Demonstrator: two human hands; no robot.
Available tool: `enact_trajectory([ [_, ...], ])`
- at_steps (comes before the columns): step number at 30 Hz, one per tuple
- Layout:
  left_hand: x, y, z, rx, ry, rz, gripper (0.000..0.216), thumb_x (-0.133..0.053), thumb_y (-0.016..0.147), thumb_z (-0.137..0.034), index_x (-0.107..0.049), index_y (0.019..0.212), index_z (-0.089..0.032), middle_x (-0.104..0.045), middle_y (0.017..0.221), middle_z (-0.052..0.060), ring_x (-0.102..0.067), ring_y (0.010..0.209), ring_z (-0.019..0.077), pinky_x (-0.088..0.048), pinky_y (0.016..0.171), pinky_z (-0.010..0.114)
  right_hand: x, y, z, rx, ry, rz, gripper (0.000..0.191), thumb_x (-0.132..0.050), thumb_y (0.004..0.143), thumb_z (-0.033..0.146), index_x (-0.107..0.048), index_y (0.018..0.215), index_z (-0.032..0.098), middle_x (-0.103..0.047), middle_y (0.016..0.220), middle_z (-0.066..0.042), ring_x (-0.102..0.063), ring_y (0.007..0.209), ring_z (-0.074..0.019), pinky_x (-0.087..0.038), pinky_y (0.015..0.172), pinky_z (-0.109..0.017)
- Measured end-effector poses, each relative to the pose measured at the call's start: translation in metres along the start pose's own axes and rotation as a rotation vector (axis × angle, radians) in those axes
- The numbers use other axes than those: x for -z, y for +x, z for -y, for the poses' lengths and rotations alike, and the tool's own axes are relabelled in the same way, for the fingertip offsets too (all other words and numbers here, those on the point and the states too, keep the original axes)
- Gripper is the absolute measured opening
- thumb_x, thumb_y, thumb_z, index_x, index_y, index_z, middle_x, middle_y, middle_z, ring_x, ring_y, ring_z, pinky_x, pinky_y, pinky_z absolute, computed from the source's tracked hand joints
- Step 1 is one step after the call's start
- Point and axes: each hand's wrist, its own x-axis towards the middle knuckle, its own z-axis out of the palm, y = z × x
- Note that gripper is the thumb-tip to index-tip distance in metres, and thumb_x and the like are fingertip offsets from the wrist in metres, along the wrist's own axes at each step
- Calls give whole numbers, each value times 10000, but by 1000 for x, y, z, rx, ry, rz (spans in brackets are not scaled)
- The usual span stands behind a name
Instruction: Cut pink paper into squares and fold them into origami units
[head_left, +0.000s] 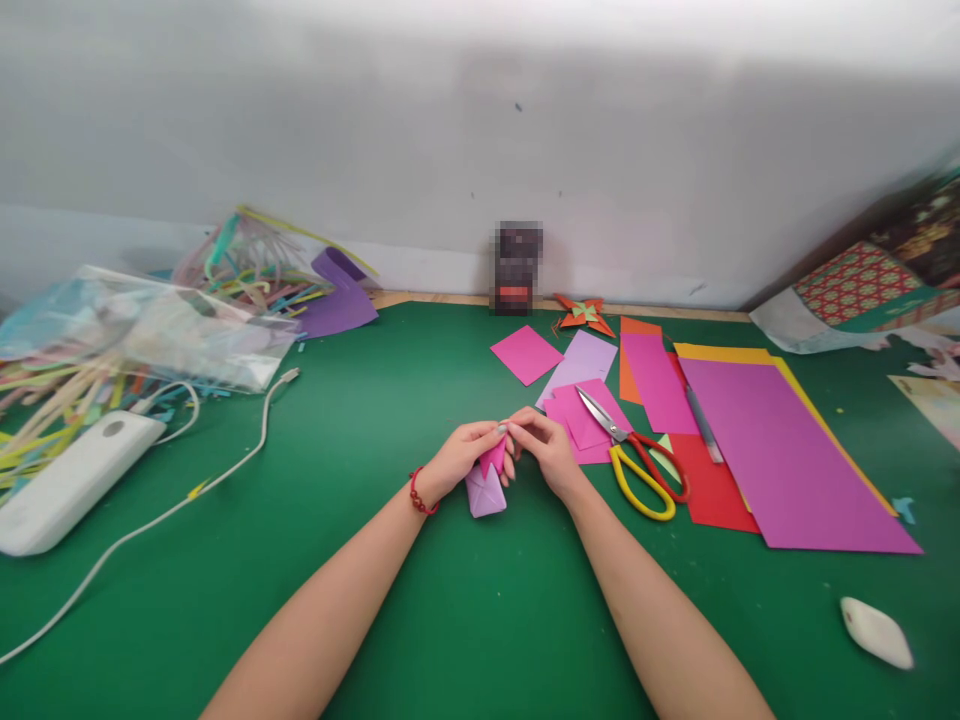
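Both my hands meet over the middle of the green table. My left hand [466, 452] is closed on a folded piece of pink paper [493, 457], thumb on top. The fingertips of my right hand [549, 450] pinch the upper edge of the same pink piece. Just below it, a folded lilac paper piece [487, 496] with diagonal creases shows; whether it is joined to the pink one I cannot tell. Right of my right hand, scissors [615, 428] with one red and one yellow handle lie partly spread across pink paper sheets [592, 412].
Purple paper [795, 460] and red paper [716, 490] lie to the right, with a utility knife [703, 425]. An orange paper star [585, 314] sits at the back. At left are a white power strip [82, 480], a white cable [187, 498] and a plastic bag [187, 330] over paper strips.
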Motion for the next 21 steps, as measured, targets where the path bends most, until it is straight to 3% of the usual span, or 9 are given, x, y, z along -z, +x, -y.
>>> enact_trajectory([
  [9, 1, -1, 0, 0, -4, 16, 317, -577, 738, -426, -545, 675, -117, -630, 516, 49, -568, 412, 123, -462, 446, 220, -1, -1, 4, 18, -59, -7, 207, -643, 702, 406, -607, 677, 203, -526, 698, 10, -484, 525, -104, -424, 469, -254],
  [21, 0, 1, 5, -91, 127, -61, 331, -532, 758, -441, -525, 652, -128, -609, 501, 25, -557, 412, 115, -473, 446, 227, -1, 1, -4, 38, -7, -49, 178, -647, 702, 361, -590, 653, 200, -509, 666, 30, -457, 509, -90, -391, 471, -242],
])
